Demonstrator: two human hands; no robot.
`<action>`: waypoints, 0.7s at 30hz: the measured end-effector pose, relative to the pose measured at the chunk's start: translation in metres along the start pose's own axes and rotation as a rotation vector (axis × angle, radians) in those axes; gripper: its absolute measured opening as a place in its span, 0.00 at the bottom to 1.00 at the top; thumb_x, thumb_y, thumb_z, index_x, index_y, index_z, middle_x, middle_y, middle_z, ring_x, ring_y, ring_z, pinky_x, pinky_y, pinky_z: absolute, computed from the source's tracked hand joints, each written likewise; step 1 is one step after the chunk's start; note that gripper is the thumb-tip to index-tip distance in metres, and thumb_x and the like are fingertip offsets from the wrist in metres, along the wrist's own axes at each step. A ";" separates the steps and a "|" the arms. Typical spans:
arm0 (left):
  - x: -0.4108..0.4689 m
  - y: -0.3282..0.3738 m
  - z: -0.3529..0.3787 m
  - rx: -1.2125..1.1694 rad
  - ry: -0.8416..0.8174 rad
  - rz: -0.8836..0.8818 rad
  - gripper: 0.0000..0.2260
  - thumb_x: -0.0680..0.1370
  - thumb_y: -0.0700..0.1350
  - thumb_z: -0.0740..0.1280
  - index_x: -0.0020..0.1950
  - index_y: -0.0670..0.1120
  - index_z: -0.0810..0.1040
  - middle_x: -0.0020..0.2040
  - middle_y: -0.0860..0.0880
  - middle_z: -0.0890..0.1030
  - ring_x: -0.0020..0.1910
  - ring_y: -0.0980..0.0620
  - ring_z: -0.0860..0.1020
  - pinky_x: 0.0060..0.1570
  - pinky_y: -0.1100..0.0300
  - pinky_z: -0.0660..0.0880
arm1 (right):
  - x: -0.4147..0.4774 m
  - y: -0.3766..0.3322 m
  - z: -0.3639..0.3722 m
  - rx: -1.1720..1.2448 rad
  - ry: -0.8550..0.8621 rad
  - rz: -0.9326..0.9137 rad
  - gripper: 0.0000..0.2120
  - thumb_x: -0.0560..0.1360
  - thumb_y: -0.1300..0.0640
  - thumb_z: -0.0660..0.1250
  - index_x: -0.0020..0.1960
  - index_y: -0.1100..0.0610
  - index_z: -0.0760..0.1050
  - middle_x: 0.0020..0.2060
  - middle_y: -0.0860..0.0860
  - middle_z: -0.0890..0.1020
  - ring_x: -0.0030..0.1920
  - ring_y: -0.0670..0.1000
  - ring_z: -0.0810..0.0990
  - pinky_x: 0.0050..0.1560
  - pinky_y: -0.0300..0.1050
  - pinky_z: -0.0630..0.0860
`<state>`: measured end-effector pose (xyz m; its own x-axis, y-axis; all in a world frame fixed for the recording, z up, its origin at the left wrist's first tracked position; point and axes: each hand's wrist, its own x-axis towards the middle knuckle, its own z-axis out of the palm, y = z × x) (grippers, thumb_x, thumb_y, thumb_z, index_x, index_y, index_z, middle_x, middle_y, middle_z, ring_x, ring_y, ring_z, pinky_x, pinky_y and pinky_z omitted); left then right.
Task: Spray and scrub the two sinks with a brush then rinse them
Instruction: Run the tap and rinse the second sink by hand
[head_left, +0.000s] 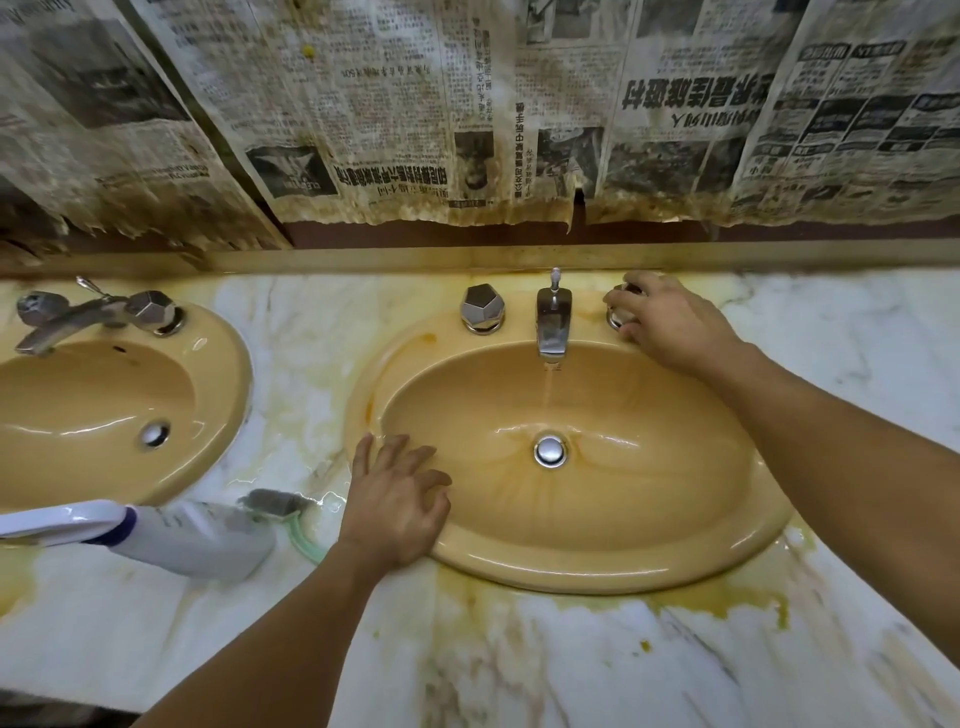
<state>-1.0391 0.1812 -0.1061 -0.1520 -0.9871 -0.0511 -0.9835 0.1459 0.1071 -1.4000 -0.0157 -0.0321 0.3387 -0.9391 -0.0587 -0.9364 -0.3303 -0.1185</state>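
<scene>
Two tan oval sinks are set in a stained marble counter. The right sink (675, 519) is wet, and a thin stream of water runs from its chrome faucet (552, 327) toward the drain (549, 450). My right hand (670, 322) grips the right tap knob (617, 317), which it mostly hides. My left hand (397, 504) rests flat with spread fingers on the right sink's left rim. The left sink (78, 415) sits at the far left with its own faucet (57, 325). A white spray bottle (171, 535) lies on its side between the sinks, next to a brush (275, 503) with a green handle.
The right sink's left tap knob (482, 307) is a faceted chrome piece. Stained newspaper (467, 114) covers the wall behind the counter. Yellow-brown stains mark the marble counter (519, 654) around the sink rims and near the front.
</scene>
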 end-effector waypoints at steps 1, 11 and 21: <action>0.000 0.000 0.000 0.001 -0.001 -0.002 0.18 0.76 0.60 0.56 0.50 0.62 0.86 0.65 0.58 0.80 0.72 0.47 0.70 0.77 0.39 0.50 | 0.000 -0.006 0.000 -0.017 0.018 0.047 0.21 0.82 0.50 0.65 0.74 0.49 0.69 0.74 0.55 0.66 0.71 0.60 0.68 0.58 0.57 0.76; -0.001 0.002 -0.002 0.000 -0.014 -0.020 0.18 0.75 0.60 0.56 0.50 0.61 0.86 0.64 0.59 0.81 0.72 0.48 0.70 0.77 0.39 0.49 | 0.019 -0.039 0.001 -0.050 0.032 0.312 0.13 0.80 0.62 0.65 0.65 0.59 0.74 0.60 0.61 0.74 0.54 0.65 0.77 0.43 0.52 0.71; 0.000 0.001 0.000 0.004 -0.015 -0.029 0.17 0.75 0.59 0.57 0.48 0.62 0.86 0.63 0.60 0.81 0.71 0.48 0.71 0.77 0.39 0.50 | 0.015 -0.011 -0.008 -0.121 -0.034 -0.015 0.17 0.78 0.62 0.66 0.66 0.57 0.72 0.59 0.57 0.76 0.53 0.63 0.79 0.48 0.54 0.79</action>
<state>-1.0405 0.1815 -0.1063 -0.1245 -0.9898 -0.0695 -0.9879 0.1172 0.1012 -1.3853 -0.0269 -0.0237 0.3539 -0.9308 -0.0917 -0.9347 -0.3555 0.0011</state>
